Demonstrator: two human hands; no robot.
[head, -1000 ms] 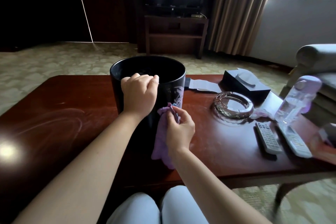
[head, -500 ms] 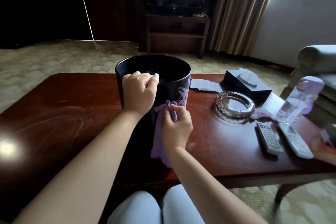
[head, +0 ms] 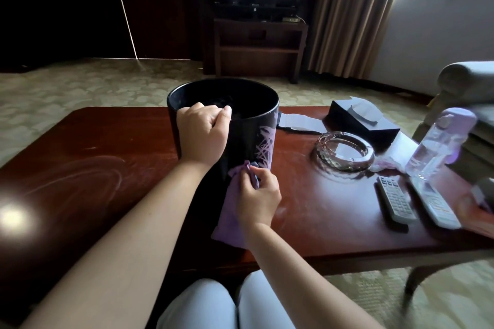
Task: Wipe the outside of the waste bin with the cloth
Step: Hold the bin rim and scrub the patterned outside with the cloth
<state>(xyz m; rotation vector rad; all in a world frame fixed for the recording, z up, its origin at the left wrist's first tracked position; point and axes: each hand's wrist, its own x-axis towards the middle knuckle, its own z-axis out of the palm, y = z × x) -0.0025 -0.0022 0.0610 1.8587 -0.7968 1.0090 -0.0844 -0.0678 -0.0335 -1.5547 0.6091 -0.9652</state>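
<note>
A black round waste bin [head: 248, 139] stands upright on the dark wooden coffee table [head: 88, 163], pale streaks showing on its right side. My left hand [head: 203, 135] grips the bin's near rim, fingers curled over the edge. My right hand [head: 258, 199] pinches a purple cloth [head: 231, 212] and presses it against the lower near wall of the bin. The cloth hangs down from my fingers toward the table.
To the right on the table lie a glass ashtray [head: 344, 152], a black tissue box [head: 363, 121], two remote controls [head: 395, 200], and a clear bottle with a purple cap [head: 438, 141]. An armchair [head: 470, 104] stands at far right. My knees [head: 227, 304] are under the near edge.
My right hand and the cloth have moved down the bin's near wall, from near the middle toward the bottom. My left hand keeps its grip on the rim.
</note>
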